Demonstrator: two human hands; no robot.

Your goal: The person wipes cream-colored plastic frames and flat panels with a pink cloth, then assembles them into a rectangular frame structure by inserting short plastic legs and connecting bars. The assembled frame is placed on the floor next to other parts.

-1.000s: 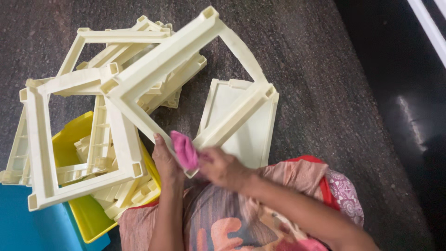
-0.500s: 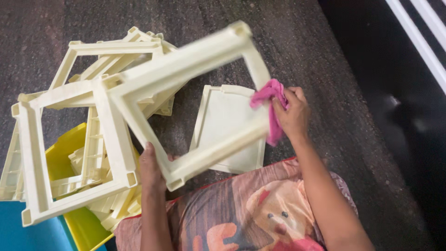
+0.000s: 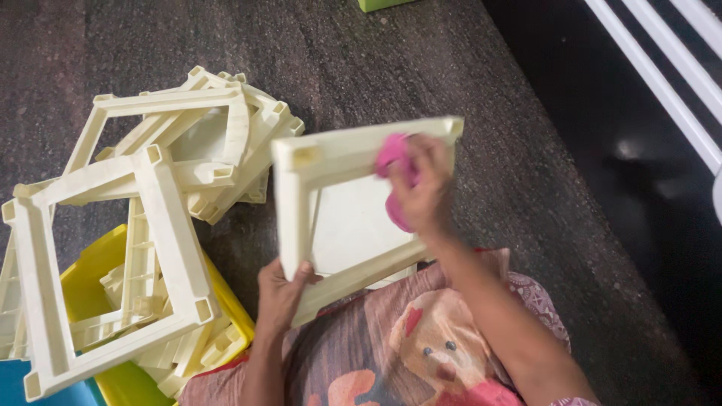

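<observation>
My left hand (image 3: 281,292) grips the lower left corner of a cream plastic square frame (image 3: 295,203), held tilted above my lap. My right hand (image 3: 426,192) presses a pink cloth (image 3: 394,162) against the frame's upper bar, near its right end. Behind the frame a flat cream tray (image 3: 353,222) lies on the floor, seen through the opening.
A pile of cream frames (image 3: 162,177) lies on the dark floor at left. A yellow bin (image 3: 226,301) under them holds several cream parts, with a blue container (image 3: 11,380) at the bottom left corner. White rails (image 3: 662,83) run at the top right.
The frame has been turned and brought closer to me. My right hand with the pink cloth went from the frame's right side to its upper bar. My left hand has kept its grip.
</observation>
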